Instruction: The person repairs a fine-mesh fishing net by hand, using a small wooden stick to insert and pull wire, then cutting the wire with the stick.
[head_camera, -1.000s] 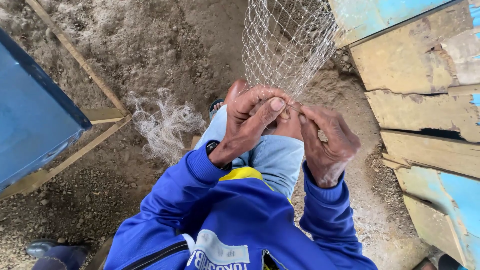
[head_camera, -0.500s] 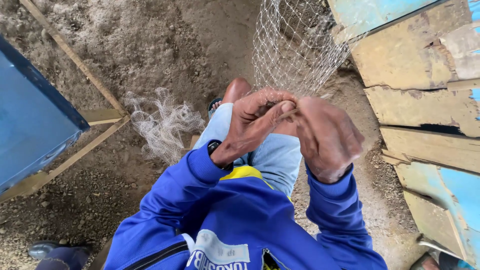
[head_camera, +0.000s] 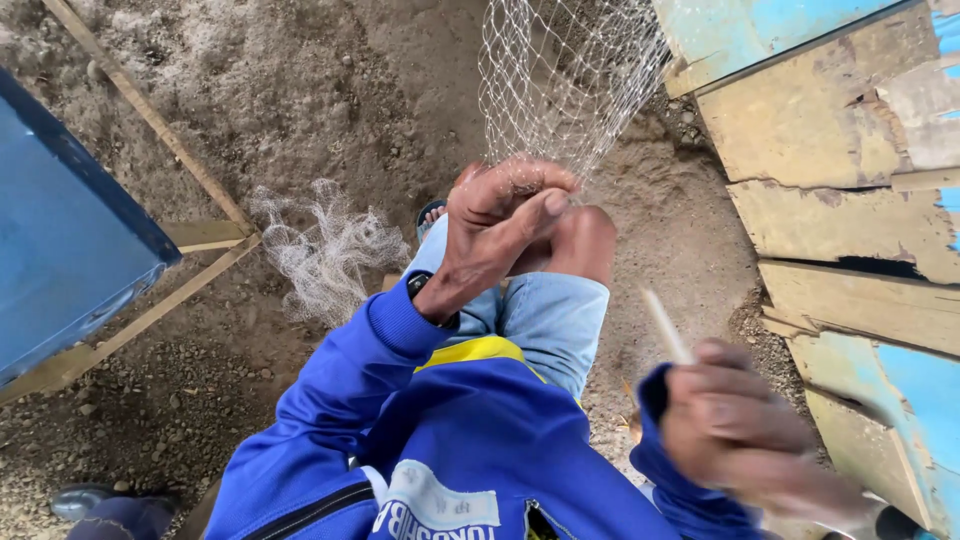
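Note:
My left hand (head_camera: 498, 228) pinches the lower edge of a pale mesh fishing net (head_camera: 567, 75) that stretches up and away from my raised knee (head_camera: 578, 243). My right hand (head_camera: 742, 425) is at the lower right, blurred, closed on a thin pale netting needle (head_camera: 666, 327) that points up toward the net. I wear a blue jacket (head_camera: 420, 440) and light blue trousers (head_camera: 545, 315). A loose heap of net (head_camera: 325, 250) lies on the ground left of my leg.
The ground is sandy dirt (head_camera: 300, 90). A blue panel (head_camera: 60, 240) with a wooden frame (head_camera: 150, 115) stands at left. Weathered blue and bare wooden planks (head_camera: 850, 150) run along the right. A dark shoe (head_camera: 85, 498) shows at the bottom left.
My right hand has pulled away from the net down to the lower right, drawing the needle with it. My left hand keeps its grip on the net's edge.

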